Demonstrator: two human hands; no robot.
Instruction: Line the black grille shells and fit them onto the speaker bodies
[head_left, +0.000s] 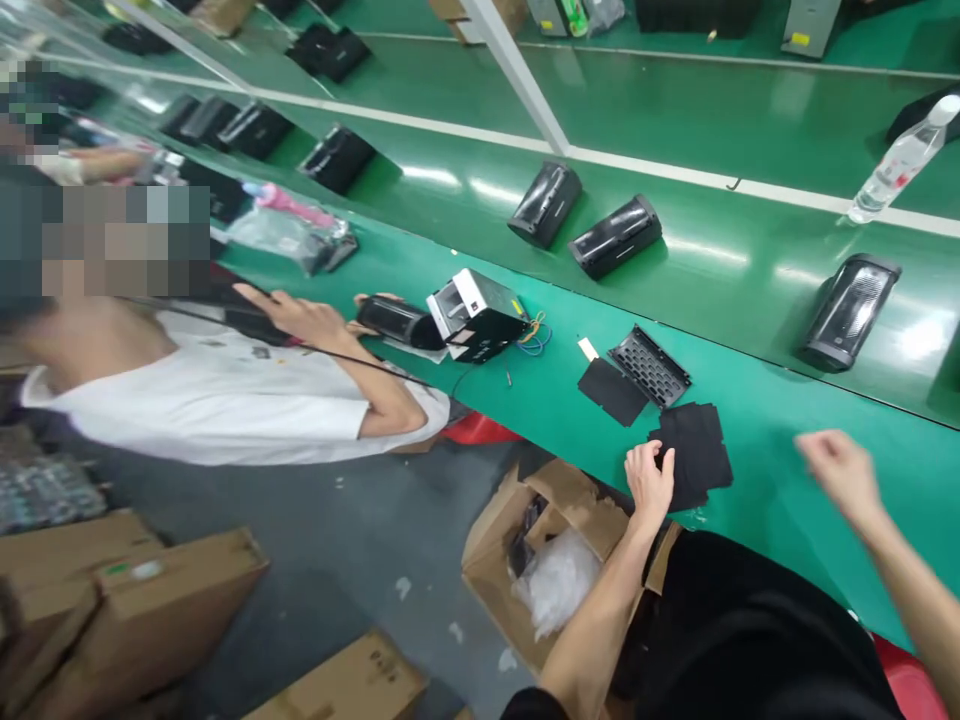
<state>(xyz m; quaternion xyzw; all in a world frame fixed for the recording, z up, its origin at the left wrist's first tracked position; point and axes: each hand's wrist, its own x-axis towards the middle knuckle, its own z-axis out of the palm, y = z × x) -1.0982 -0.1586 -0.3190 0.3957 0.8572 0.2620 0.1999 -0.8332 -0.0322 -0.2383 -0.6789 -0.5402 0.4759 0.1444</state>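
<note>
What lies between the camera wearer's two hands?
In the head view, black sheets lie at the left hand, then bare green table up to the right hand.

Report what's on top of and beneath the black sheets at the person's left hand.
The left hand lies over the left edge of the black sheets. The green table shows around them. The part behind the hand and whatever lies directly beneath the sheets are hidden.
</note>
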